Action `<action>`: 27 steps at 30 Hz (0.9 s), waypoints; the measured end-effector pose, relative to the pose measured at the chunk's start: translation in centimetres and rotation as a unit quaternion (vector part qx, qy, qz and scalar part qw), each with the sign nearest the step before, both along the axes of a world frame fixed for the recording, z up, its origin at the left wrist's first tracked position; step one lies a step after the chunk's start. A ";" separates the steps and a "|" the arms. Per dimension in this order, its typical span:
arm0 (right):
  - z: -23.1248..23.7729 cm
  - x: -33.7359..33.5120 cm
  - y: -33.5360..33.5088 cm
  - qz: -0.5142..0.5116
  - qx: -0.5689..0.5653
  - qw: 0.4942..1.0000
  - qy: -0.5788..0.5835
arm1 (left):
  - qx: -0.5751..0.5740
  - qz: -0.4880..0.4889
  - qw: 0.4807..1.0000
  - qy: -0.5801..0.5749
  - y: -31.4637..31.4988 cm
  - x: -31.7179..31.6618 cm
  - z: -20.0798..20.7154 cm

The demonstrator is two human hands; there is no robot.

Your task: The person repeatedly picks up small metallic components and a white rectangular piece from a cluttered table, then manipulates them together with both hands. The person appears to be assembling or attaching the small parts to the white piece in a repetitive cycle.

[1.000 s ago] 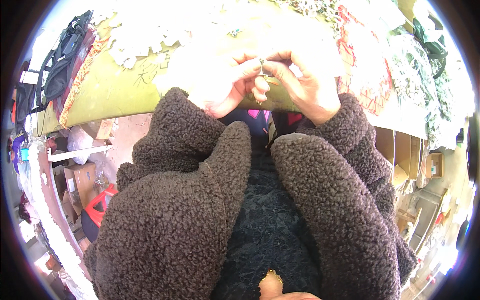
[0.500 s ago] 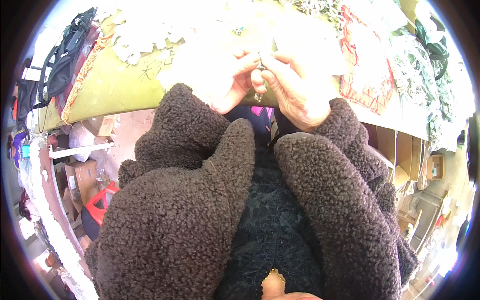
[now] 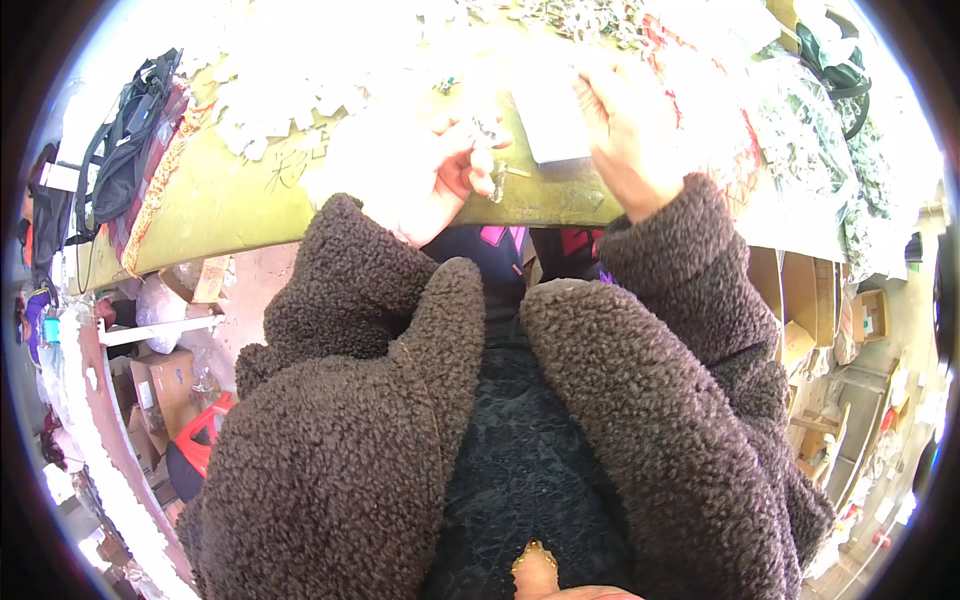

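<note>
My left hand [image 3: 455, 175] is over the table's near edge, its fingers curled round a small string of pale, shiny links [image 3: 498, 180], which hangs below the fingertips. Glare hides the detail of the links. Off to the right, my right hand [image 3: 625, 140] reaches over the tabletop, apart from the left. Its fingers point away from me beside a flat white sheet or box [image 3: 552, 125]. They look bent, but bright light washes out the tips, and whether they hold anything is not visible. A tiny dark green piece [image 3: 446, 86] lies beyond my left hand.
Pale scraps [image 3: 270, 110] cover the yellowish table [image 3: 250, 205] at left, near a black strapped bag [image 3: 130, 130]. At right are red netting [image 3: 740, 150] and clear plastic bags with greenish contents [image 3: 810, 130]. Cardboard boxes [image 3: 165, 385] and a red stool [image 3: 205, 430] stand below.
My hands were together at the small string of links; now the right has let go and moved right and away from me. The left still holds it, slightly farther left.
</note>
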State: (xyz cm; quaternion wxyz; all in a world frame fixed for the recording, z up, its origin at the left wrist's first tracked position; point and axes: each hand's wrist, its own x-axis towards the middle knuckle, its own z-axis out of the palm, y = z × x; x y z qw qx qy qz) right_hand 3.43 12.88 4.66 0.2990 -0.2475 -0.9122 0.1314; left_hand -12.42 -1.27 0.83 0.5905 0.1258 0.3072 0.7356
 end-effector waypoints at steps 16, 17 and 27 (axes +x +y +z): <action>1.2 -1.3 -1.6 0.131 -0.082 0.986 0.057 | 0.039 -0.062 0.997 0.012 -0.3 -0.4 0.9; 1.3 -1.7 -2.2 0.173 -0.026 0.981 0.079 | 0.045 -0.069 0.996 0.022 -0.3 -0.5 0.8; -0.6 -2.7 -3.5 0.169 -0.032 0.982 0.079 | 0.063 -0.067 0.996 0.023 -0.8 -1.2 -0.1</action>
